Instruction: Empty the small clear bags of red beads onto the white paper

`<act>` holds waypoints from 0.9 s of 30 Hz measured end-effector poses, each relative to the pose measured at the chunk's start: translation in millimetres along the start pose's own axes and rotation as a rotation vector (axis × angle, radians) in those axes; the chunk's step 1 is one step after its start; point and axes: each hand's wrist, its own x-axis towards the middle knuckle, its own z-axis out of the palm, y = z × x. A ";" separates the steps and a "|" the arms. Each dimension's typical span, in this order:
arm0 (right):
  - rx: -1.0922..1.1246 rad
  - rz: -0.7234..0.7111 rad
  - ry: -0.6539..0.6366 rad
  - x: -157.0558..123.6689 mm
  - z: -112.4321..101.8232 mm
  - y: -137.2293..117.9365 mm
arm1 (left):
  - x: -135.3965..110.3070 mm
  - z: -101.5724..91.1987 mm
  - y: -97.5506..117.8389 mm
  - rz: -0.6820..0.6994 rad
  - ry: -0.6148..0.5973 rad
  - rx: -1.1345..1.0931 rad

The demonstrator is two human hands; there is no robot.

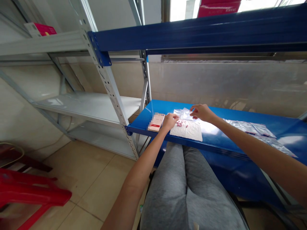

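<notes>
1. at a blue shelf [165,105], a clear bag [185,114] lies between a person's two hands, by the far edge of a white cloth [192,134].
2. the right hand [200,112] comes in from the right, thumb and fingers drawn nearly together at the bag's right side; it appears to pinch the film, with no wide gap between the tips.
3. the left hand [170,121], at the bag's left side, is bunched with its fingers mostly closed; whether it has hold of the film, a small red bit or nothing cannot be told.
4. loose red bits [179,123] sit on the cloth, just beside the left fingertips and nearer the person than the bag.
5. the bag looks thin and limp, likely almost weightless, soft enough to fold under a fingertip and slick enough to slide; its layers may cling together.
6. the best hold is probably a light pinch at opposite edges, near the rim, one layer per hand; a hard tug could stretch or tear the film.
7. the bits look small and hard, prone to roll; fingertips would serve best, one bit at a time.
8. a phone [157,121] lies left of the cloth; flat, glossy packs [251,127] rest well to the right.
</notes>
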 end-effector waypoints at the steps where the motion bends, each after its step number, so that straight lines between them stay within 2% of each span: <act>1: 0.026 0.012 -0.007 0.1 -0.2 0.4 | 0.0 -0.1 -0.4 0.003 -0.003 0.004; 7: 0.230 0.065 0.029 -2.3 -0.8 1.3 | -0.2 0.7 -2.5 0.021 -0.012 0.011; 20: 0.165 0.037 0.030 -7.1 -3.0 0.7 | 0.4 3.9 -4.6 0.022 -0.015 0.030; 27: 0.207 0.067 0.073 -14.9 -1.5 -0.2 | -6.3 2.7 -4.8 -0.020 0.037 0.030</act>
